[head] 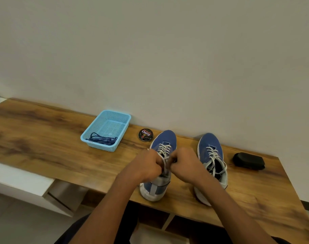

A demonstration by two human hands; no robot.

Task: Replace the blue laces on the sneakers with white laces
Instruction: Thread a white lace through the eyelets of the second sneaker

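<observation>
Head view: left hand (146,166) and right hand (183,164), fingers curled, pinch the white lace (165,160) over the tongue of the left sneaker (163,141) on the wooden surface (44,138). Right sneaker (210,147), already white-laced, stands beside it. Blue laces (101,139) lie in the blue basket (113,114); a polish tin (145,134) sits between basket and sneakers.
</observation>
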